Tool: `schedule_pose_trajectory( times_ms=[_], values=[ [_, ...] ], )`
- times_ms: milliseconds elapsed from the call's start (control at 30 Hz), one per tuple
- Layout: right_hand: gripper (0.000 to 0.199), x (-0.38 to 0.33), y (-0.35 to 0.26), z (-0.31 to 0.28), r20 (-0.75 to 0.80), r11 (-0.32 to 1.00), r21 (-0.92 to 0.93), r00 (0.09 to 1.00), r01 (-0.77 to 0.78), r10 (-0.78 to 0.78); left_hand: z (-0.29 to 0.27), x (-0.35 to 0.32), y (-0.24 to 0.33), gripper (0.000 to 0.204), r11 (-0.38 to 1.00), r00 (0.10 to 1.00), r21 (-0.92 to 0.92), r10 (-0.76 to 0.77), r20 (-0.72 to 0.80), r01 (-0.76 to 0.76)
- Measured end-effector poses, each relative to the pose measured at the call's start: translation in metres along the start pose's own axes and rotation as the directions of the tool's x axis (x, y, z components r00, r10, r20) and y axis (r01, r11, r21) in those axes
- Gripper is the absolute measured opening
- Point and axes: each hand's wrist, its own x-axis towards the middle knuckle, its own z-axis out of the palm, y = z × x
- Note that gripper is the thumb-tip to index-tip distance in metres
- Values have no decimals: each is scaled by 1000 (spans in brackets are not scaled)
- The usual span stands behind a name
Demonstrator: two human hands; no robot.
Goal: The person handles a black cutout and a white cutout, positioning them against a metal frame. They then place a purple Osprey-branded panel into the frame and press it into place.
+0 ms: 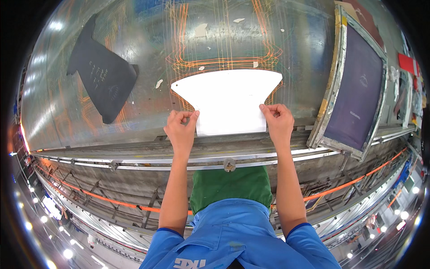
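At the upper left of the frame, one dark panel (101,74) with pale handwriting lies flat on the tabletop (148,40), which is streaked with orange lines. Right of it, left of centre, is the left hand (180,130), one of two; its thumb and finger are together at the left edge of the white sheet, clamped on it. The single white sheet (230,101) lies at the centre of the frame, wide along its curved top and narrower below, with one small dark dot near its upper left corner. Above and beside it are pale flakes (201,30), at least five. Just right of centre, the fingers of the right hand (280,125) are pinched together on the sheet's right edge. Farther right stands one framed screen (354,89) with purple mesh, tilted in view, and at the far right edge one red piece (406,63).
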Motion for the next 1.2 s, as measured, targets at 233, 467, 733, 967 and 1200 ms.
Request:
schedule_pose_trajectory(
  times_ms=[233, 467, 733, 967, 1200],
  values=[
    [30, 1, -3, 1, -2, 999, -43, 1000, -32, 32, 5, 3, -1, 27, 991, 992, -66, -116, -40, 113],
    [29, 1, -2, 3, -57, 997, -66, 998, 36, -40, 7, 4, -3, 27, 992, 993, -73, -109, -42, 106],
    [27, 1, -3, 5, -103, 998, -55, 994, 42, -47, 5, 5, -2, 31, 966, 985, -189, -171, 36, 174],
    [23, 0, -4, 4, -103, 997, -34, 992, 72, -75, 3, 6, 2, 30, 952, 978, -222, -204, 52, 210],
    [26, -1, 0, 6, -79, 999, -31, 997, 24, -26, 4, 6, 4, 30, 951, 978, -227, -204, 53, 210]
  ],
)
